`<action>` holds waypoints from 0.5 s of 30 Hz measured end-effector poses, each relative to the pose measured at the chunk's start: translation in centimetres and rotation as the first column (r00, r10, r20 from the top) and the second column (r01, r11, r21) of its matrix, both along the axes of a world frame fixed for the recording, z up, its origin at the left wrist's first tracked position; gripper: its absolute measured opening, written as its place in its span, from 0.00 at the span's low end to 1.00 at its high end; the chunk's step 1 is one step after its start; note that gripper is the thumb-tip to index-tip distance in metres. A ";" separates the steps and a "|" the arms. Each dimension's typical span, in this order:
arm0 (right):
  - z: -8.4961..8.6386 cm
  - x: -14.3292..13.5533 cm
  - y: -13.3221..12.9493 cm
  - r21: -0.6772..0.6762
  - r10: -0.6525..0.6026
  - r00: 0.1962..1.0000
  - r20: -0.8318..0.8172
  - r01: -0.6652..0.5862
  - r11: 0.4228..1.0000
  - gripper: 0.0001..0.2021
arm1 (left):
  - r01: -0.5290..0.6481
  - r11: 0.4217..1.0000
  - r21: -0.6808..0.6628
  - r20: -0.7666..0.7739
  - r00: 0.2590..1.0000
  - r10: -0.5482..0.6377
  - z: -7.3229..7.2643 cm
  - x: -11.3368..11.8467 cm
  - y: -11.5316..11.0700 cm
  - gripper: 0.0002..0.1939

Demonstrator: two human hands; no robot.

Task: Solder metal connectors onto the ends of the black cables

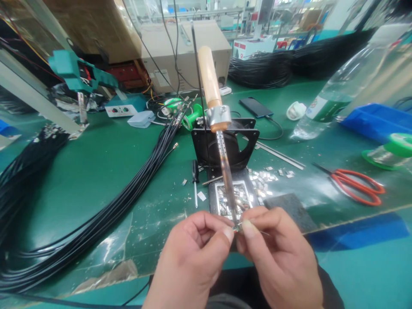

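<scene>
My left hand (199,253) and my right hand (277,253) meet at the bottom centre, thumbs and forefingers pinched. Between their fingertips is a tiny metallic part, too small to name; which hand grips it is unclear. A thin wire sticks out past my right fingers. The tip of a soldering iron (227,171) touches down at the fingertips. Its wooden handle points up, fixed in a metal clamp (219,118) by a black stand (199,148). Just beyond my hands, a tray (217,195) holds small metal pieces.
Black cables (128,195) curve across the left. Orange-handled scissors (357,186), a solder spool (391,152), a blue bin (376,122) and a plastic bottle (337,96) stand right. A screwdriver (195,182) lies left of the tray; a phone (255,107) lies behind.
</scene>
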State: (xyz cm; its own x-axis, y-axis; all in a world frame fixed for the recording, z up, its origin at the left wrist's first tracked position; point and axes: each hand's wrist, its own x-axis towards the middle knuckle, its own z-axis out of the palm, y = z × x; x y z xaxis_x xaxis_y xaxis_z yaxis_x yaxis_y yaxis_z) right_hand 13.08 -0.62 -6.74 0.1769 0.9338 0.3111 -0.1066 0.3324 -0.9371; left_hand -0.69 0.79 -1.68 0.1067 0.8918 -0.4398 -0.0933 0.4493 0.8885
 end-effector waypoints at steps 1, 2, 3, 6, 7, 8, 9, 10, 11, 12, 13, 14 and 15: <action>0.1 0.0 0.0 -0.006 0.000 1.000 -0.007 0.000 1.000 0.09 | -0.001 1.000 0.002 -0.003 1.000 0.001 0.0 0.0 0.1 0.09; 0.1 0.0 0.0 -0.013 0.000 1.000 -0.012 0.000 1.000 0.09 | 0.003 1.000 0.003 -0.002 1.000 -0.003 0.0 0.1 0.2 0.09; 0.2 0.0 0.0 -0.018 0.000 1.000 -0.017 0.000 1.000 0.09 | 0.011 1.000 0.007 -0.001 1.000 -0.011 0.0 0.1 0.3 0.09; 0.3 -0.2 0.0 -0.022 0.000 1.000 -0.025 0.000 1.000 0.08 | 0.018 1.000 0.008 -0.002 1.000 -0.018 -0.1 0.1 0.4 0.09; 0.3 -0.2 0.0 -0.021 0.000 1.000 -0.026 0.000 1.000 0.09 | 0.015 1.000 0.011 -0.005 1.000 -0.015 -0.1 0.1 0.4 0.09; 0.3 -0.2 0.0 -0.021 0.002 1.000 -0.027 -0.002 1.000 0.09 | 0.009 1.000 0.010 -0.011 1.000 -0.009 -0.1 0.1 0.3 0.09; 0.3 -0.2 0.1 -0.023 0.002 1.000 -0.026 -0.003 1.000 0.09 | 0.011 1.000 0.012 -0.013 1.000 -0.011 -0.1 0.1 0.2 0.09; 0.3 -0.2 0.1 -0.026 0.002 1.000 -0.025 -0.003 1.000 0.09 | 0.019 1.000 0.010 -0.010 1.000 -0.019 0.0 0.1 0.1 0.09; 0.3 -0.2 0.1 -0.029 0.000 1.000 -0.023 0.000 1.000 0.09 | 0.022 1.000 0.010 -0.011 1.000 -0.022 0.0 0.1 0.0 0.09; 0.4 -0.2 0.2 -0.031 -0.003 1.000 -0.022 0.003 1.000 0.09 | 0.028 1.000 0.007 -0.008 1.000 -0.028 0.0 0.0 0.0 0.09; 0.4 -0.2 0.2 -0.032 -0.008 1.000 -0.021 0.007 0.999 0.09 | 0.032 0.999 0.008 -0.006 0.999 -0.032 0.0 0.0 -0.1 0.10; 0.4 -0.2 0.2 -0.032 -0.010 1.000 -0.020 0.009 0.999 0.09 | 0.028 1.000 0.007 -0.006 1.000 -0.028 0.1 0.0 -0.1 0.10; 0.4 -0.2 0.2 -0.030 -0.011 1.000 -0.020 0.010 0.999 0.09 | 0.015 1.000 0.008 -0.008 1.000 -0.015 0.2 0.1 -0.1 0.10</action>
State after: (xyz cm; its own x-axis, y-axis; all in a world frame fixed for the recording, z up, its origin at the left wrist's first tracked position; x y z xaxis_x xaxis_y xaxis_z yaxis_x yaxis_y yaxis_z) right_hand 12.90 -0.47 -6.30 0.1926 0.9408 0.2790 -0.1223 0.3051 -0.9444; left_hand -0.63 0.74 -1.53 0.1164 0.8936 -0.4336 -0.0794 0.4435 0.8927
